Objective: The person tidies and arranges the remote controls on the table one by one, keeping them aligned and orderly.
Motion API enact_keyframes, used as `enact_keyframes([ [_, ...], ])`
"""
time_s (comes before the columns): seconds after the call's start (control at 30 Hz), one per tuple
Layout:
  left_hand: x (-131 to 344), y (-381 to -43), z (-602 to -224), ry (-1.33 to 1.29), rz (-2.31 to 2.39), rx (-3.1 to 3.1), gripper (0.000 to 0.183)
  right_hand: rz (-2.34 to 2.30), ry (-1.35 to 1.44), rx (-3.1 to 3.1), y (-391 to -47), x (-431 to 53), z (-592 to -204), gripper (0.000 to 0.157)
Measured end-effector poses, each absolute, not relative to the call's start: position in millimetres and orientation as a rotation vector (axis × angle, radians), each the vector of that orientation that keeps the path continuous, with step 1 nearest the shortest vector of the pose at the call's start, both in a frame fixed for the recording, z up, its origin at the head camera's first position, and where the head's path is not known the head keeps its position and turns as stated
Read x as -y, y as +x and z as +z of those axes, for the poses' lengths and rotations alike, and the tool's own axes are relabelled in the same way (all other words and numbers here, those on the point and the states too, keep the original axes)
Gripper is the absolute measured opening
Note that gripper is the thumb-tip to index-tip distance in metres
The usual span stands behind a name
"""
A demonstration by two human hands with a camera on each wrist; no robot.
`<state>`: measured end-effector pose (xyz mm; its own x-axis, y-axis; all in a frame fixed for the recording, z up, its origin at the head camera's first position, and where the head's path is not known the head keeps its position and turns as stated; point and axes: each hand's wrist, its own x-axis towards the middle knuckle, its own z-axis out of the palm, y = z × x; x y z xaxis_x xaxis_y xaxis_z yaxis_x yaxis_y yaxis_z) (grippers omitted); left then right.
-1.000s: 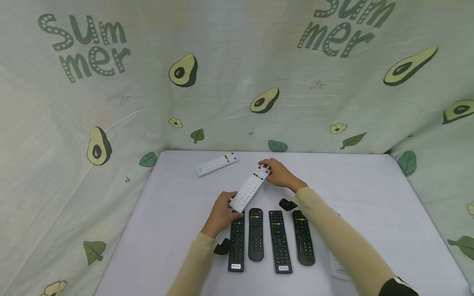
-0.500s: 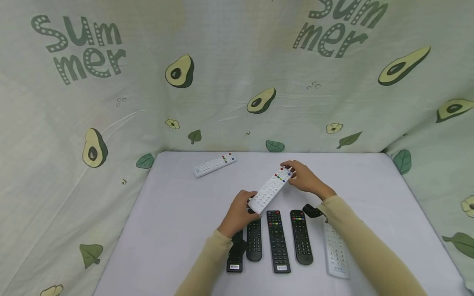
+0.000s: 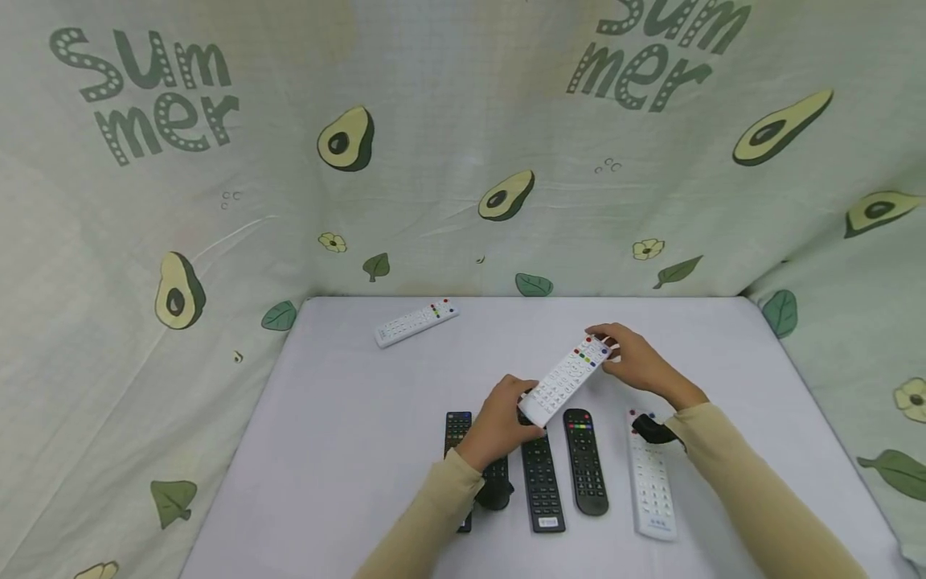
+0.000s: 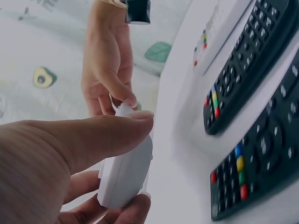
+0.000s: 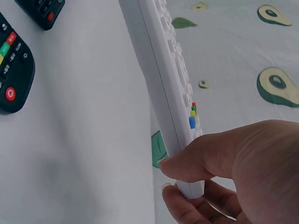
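Both hands hold one white remote control by its two ends, slanted above the table. My left hand pinches the lower, near end; in the left wrist view its thumb lies across the white remote's end. At the far end, beside the coloured buttons, my right hand grips between thumb and fingers. In the right wrist view the white remote's side rises out of that grip. Below the hands lies a row of remotes: a black remote, a rounded black remote and a white remote.
Another white remote lies at the back left of the white table. Two more black remotes, the leftmost black remote and its neighbour, are partly covered by the left arm. A printed cloth hangs behind the table.
Both hands have carried the white remote to the right along the row. The left arm now covers the leftmost black remotes, and the white remote at the row's right end has come into view.
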<state>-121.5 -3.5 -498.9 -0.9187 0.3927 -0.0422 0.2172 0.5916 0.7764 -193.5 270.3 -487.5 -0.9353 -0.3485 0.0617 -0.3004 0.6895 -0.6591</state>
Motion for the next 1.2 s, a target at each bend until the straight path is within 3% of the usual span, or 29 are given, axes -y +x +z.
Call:
enact_keyframes([
  [1.2,-97.5,-84.6,-516.3,0.627,1.245,-2.474,0.071,-0.877,-0.565,-2.841,-140.6,-376.2,-497.9,0.06],
])
